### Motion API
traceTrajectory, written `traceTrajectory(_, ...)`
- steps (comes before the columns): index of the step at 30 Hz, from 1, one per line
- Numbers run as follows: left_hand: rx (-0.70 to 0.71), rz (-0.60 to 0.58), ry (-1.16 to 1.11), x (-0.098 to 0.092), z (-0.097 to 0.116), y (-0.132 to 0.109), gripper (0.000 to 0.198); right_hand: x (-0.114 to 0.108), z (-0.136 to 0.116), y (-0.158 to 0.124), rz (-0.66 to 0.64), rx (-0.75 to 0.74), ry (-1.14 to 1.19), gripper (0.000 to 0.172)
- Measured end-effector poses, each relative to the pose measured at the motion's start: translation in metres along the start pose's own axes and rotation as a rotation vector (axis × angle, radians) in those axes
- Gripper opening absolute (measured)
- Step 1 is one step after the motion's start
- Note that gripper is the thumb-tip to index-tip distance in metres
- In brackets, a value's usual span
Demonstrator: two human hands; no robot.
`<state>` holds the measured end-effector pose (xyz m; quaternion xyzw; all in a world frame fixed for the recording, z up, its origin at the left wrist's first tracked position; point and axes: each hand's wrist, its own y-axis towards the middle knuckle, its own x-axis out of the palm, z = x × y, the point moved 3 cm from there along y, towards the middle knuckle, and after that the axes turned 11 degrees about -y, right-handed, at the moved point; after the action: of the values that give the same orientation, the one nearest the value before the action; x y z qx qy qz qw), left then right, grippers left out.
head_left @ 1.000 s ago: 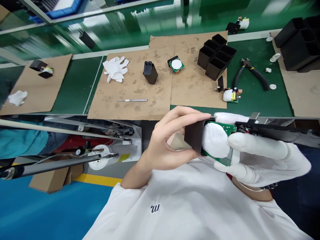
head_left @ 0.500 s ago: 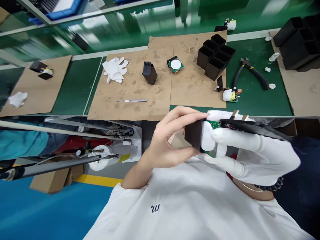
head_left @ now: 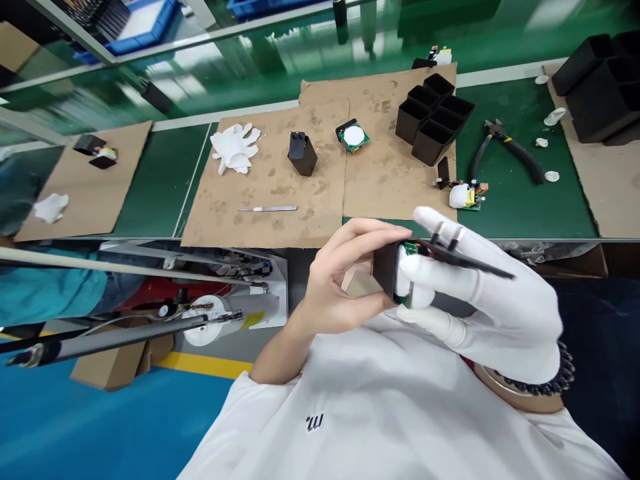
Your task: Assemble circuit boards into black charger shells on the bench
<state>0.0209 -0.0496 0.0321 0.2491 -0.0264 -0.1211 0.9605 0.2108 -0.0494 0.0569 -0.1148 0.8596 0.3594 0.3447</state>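
My bare left hand (head_left: 333, 283) grips a black plastic case (head_left: 385, 268) between thumb and fingers, in front of the bench edge. In its white glove, my right hand (head_left: 480, 293) pinches a green circuit board (head_left: 411, 249) with a white-covered part. The board sits partly in the case's open end. A black plate with two plug prongs (head_left: 463, 259) extends from the board along the gloved fingers, tilted. How deep the board lies inside the case is hidden.
Cardboard sheets (head_left: 280, 230) on the green bench carry a white glove (head_left: 235, 148), tweezers (head_left: 269, 209), an upright black adapter (head_left: 302, 155), a circuit board (head_left: 354, 137) and several black cases (head_left: 433, 141). Cutting pliers (head_left: 517, 157) lie at right, near another board assembly (head_left: 465, 196).
My right hand has moved left with the circuit board, which now sits deeper in the case. The prong plate has swung closer to the case's open end. My left hand keeps its grip.
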Motion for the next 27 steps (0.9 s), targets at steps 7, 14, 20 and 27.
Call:
traceTrajectory(7, -0.071, 0.128, -0.13, -0.003, -0.064, 0.009, 0.063, 0.03, 0.024, -0.004, -0.097, 0.119, -0.069, 0.058)
traceTrajectory(14, -0.148, 0.069, -0.179, -0.001, -0.101, 0.024, 0.068, 0.032, 0.062, 0.001, 0.254, 0.322, 0.244, 0.051)
traceTrajectory(20, -0.169, 0.016, -0.101, -0.007, -0.102, 0.031, 0.063, 0.039, 0.071, 0.017, 0.214, 0.487, 0.402, 0.025)
traceTrajectory(27, -0.329, 0.054, -0.243, -0.006, -0.136, 0.054, 0.068, 0.062, 0.106, 0.033, 0.116, 0.407, 0.487, 0.025)
